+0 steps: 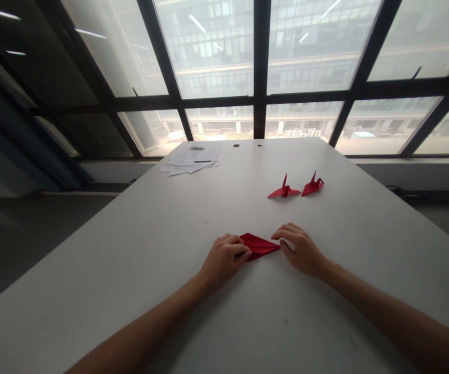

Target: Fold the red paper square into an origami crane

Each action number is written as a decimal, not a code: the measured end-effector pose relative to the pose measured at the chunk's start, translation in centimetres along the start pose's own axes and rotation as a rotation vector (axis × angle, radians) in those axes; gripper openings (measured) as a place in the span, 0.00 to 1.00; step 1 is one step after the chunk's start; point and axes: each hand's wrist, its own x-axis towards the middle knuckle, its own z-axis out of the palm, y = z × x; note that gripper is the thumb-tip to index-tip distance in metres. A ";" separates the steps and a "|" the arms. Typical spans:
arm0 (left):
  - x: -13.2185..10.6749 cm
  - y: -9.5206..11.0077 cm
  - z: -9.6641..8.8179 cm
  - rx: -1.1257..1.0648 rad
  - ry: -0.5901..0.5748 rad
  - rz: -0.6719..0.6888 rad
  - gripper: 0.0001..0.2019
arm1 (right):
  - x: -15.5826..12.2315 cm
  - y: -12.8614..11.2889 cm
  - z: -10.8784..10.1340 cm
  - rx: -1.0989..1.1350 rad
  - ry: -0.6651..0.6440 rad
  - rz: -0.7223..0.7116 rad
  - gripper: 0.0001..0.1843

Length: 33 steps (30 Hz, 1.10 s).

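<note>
A piece of red origami paper (258, 245), folded into a long kite shape with a crease down its middle, lies flat on the white table. My left hand (225, 258) is closed over its left end, thumb and fingers pressing it and hiding that part. At the pointed right tip is my right hand (299, 249), its thumb and fingers apart with a gap between them. The thumb is close to the tip; whether it touches I cannot tell. Beyond my hands stand two folded red paper cranes, a left one (286, 190) and a right one (312, 186).
The white table (139, 259) stretches away toward large dark-framed windows. At its far left lies a loose stack of paper sheets (193, 158) with a small pale object on top. Two small dark round spots, one a disc (236, 146), show near the far edge.
</note>
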 end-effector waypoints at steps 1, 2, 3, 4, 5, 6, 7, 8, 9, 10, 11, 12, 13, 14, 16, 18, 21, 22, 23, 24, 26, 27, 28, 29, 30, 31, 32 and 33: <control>0.1 0.0 0.1 -0.014 0.006 -0.011 0.07 | 0.0 -0.2 0.0 -0.016 -0.013 -0.007 0.10; 0.1 -0.1 0.1 -0.023 0.010 -0.017 0.08 | 0.1 -0.4 0.0 -0.037 -0.033 -0.012 0.06; 0.1 -0.1 0.2 -0.024 0.011 -0.021 0.08 | 0.1 -0.5 0.0 -0.057 -0.056 -0.013 0.04; 0.2 -0.2 0.2 -0.019 0.011 -0.025 0.08 | 0.1 -0.5 0.1 -0.075 -0.077 -0.010 0.05; 0.2 -0.2 0.3 -0.015 0.012 -0.027 0.08 | 0.2 -0.5 0.2 -0.089 -0.093 -0.004 0.06; 0.2 -0.2 0.4 -0.012 0.013 -0.030 0.06 | 0.2 -0.4 0.3 -0.098 -0.104 0.005 0.07; 0.2 -0.3 0.4 -0.013 0.018 -0.034 0.05 | 0.3 -0.4 0.4 -0.104 -0.110 0.017 0.07; 0.2 -0.3 0.5 -0.015 0.024 -0.036 0.05 | 0.3 -0.3 0.5 -0.107 -0.110 0.033 0.06; 0.2 -0.3 0.5 -0.014 0.027 -0.036 0.05 | 0.3 -0.2 0.6 -0.108 -0.109 0.049 0.06; 0.3 -0.3 0.5 -0.008 0.026 -0.033 0.06 | 0.4 -0.2 0.7 -0.107 -0.107 0.067 0.06; 0.3 -0.3 0.5 0.003 0.021 -0.028 0.06 | 0.4 -0.2 0.8 -0.105 -0.106 0.083 0.06; 0.3 -0.3 0.5 0.017 0.015 -0.023 0.06 | 0.4 -0.2 0.8 -0.102 -0.105 0.096 0.05; 0.3 -0.2 0.5 0.030 0.010 -0.019 0.06 | 0.5 -0.2 0.9 -0.103 -0.103 0.105 0.05; 0.3 -0.2 0.4 0.040 0.008 -0.016 0.06 | 0.5 -0.3 0.9 -0.106 -0.100 0.109 0.05; 0.3 -0.1 0.4 0.046 0.013 -0.012 0.07 | 0.5 -0.4 0.9 -0.114 -0.094 0.111 0.05; 0.3 -0.1 0.4 0.044 0.015 -0.011 0.07 | 0.5 -0.5 1.0 -0.120 -0.087 0.114 0.05; 0.3 -0.1 0.5 0.044 0.017 -0.012 0.07 | 0.6 -0.5 1.1 -0.123 -0.083 0.113 0.05; 0.3 -0.1 0.4 0.042 0.016 -0.013 0.06 | 0.6 -0.5 1.2 -0.125 -0.082 0.109 0.05; 0.4 -0.2 0.4 0.039 0.017 -0.017 0.06 | 0.6 -0.4 1.2 -0.127 -0.081 0.105 0.05; 0.4 -0.3 0.2 0.036 0.017 -0.023 0.06 | 0.6 -0.3 1.1 -0.130 -0.082 0.099 0.05; 0.3 -0.3 -0.3 0.036 0.004 -0.030 0.05 | 0.5 -0.3 1.0 -0.150 -0.088 0.081 0.06; 0.2 -0.3 -0.6 0.041 -0.015 -0.020 0.04 | 0.5 -0.3 0.8 -0.167 -0.092 0.066 0.06; 0.0 -0.2 -0.9 0.050 -0.043 -0.001 0.04 | 0.4 -0.4 0.6 -0.187 -0.094 0.047 0.07; -0.2 -0.1 -1.1 0.064 -0.074 0.026 0.05 | 0.3 -0.6 0.4 -0.206 -0.092 0.024 0.06; -0.5 0.2 -1.3 0.083 -0.106 0.056 0.06 | 0.3 -0.8 0.2 -0.222 -0.087 -0.002 0.04; -0.7 0.5 -1.4 0.104 -0.127 0.077 0.08 | 0.2 -1.1 0.1 -0.231 -0.087 -0.033 0.04; -1.0 0.8 -1.4 0.124 -0.139 0.091 0.11 | 0.2 -1.4 0.0 -0.231 -0.096 -0.072 0.06; -1.3 1.2 -1.2 0.134 -0.151 0.102 0.15 | 0.2 -1.7 0.0 -0.223 -0.115 -0.114 0.08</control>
